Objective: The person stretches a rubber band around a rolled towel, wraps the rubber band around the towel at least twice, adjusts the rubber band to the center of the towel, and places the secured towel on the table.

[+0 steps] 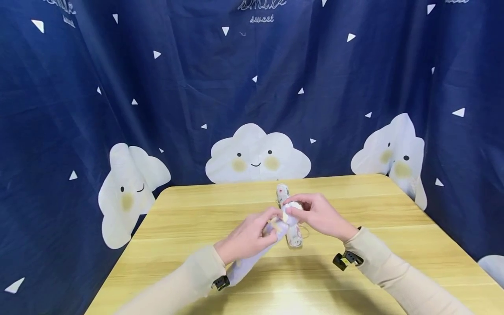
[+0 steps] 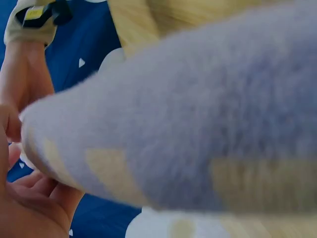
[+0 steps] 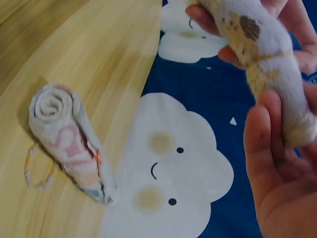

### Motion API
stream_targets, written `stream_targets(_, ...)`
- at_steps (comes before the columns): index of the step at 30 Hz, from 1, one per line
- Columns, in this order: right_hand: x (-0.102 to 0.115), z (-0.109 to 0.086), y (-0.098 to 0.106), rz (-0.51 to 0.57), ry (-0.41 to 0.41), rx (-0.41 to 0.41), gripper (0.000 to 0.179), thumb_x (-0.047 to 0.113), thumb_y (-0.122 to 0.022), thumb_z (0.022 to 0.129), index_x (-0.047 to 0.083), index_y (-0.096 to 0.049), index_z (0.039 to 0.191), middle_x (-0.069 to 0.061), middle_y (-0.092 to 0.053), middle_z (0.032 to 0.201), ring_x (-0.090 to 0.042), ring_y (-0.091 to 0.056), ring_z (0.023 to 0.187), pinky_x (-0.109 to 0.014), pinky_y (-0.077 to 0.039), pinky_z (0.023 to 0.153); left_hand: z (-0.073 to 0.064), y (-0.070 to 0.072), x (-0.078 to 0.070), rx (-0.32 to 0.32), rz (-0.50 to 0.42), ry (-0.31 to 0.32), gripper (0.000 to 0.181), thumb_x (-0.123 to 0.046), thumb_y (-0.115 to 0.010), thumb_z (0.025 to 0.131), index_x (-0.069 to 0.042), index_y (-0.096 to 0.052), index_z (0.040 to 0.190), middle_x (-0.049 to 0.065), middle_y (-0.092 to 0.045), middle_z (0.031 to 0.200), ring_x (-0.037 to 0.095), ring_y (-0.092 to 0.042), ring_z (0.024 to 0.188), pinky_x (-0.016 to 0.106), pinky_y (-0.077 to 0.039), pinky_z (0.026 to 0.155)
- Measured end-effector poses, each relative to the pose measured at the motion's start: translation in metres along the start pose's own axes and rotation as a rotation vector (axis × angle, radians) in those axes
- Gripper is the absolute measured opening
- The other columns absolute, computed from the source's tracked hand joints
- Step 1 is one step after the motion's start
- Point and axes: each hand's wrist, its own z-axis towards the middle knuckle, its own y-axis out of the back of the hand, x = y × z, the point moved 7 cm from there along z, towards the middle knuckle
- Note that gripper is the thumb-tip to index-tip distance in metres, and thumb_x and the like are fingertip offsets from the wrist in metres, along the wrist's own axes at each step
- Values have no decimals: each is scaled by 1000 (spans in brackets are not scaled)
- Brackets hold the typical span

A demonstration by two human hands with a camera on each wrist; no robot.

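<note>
Both hands hold a rolled lavender towel point(image 1: 246, 267) with yellowish patches, raised above the table and slanting from lower left to upper right. My left hand point(image 1: 250, 232) grips it along its length. Near its far end, my right hand point(image 1: 320, 214) pinches it between thumb and fingers. A thin tan band point(image 3: 270, 57) circles the roll between the hands in the right wrist view. In the left wrist view the lavender towel point(image 2: 163, 114) fills much of the picture, blurred. Beneath and behind the hands lies a second rolled towel point(image 3: 72, 144), white with coloured prints.
Beside the white roll lies a thin yellowish elastic loop point(image 3: 39, 168). The light wooden table point(image 1: 189, 205) has rounded far corners. A dark blue curtain point(image 1: 177, 109) with white clouds and triangles hangs around its back and sides. Each sleeve cuff carries a dark wrist device point(image 1: 346, 259).
</note>
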Motion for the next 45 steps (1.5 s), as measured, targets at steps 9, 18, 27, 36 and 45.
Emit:
stream_targets(9,-1,1,2,-16,-78,-87,10,21,-72,93,14,-78,97,-2,-69,75,-21,-62,63,-30,-56,55,-3,-9,-19,-82,286,-191,37,-26,-63,98,-19,-56,134,-3,-63,106,-1,-59,71,9,-44,64)
stream_targets(18,1,-1,-4,-47,-97,-91,7,17,-71,94,15,-78,93,1,-69,71,-15,-61,58,-29,-54,51,1,-14,-27,-46,457,-184,24,-13,-65,88,-17,-58,111,-5,-47,83,2,-38,54,10,-29,48)
stream_targets(27,0,0,-6,-29,-105,-53,10,14,-68,95,12,-77,94,-1,-71,72,-19,-62,57,-29,-54,51,0,-20,-30,-47,488,-234,18,-8,-65,81,-17,-51,88,-5,-42,78,2,-34,54,10,-24,46)
stream_targets(36,-9,-1,1,91,-226,-41,14,13,-70,92,2,-76,98,-7,-73,79,-17,-59,57,-29,-53,50,-3,-17,-25,-70,392,-308,17,-5,-64,82,-16,-53,88,-6,-47,84,0,-41,63,7,-33,54)
stream_targets(45,-3,-1,5,83,-153,-1,19,18,-69,94,5,-74,107,-5,-72,83,-14,-58,55,-25,-50,51,-1,-8,-8,-22,114,-125,18,-12,-63,91,-19,-58,107,-8,-61,102,3,-56,74,13,-49,62)
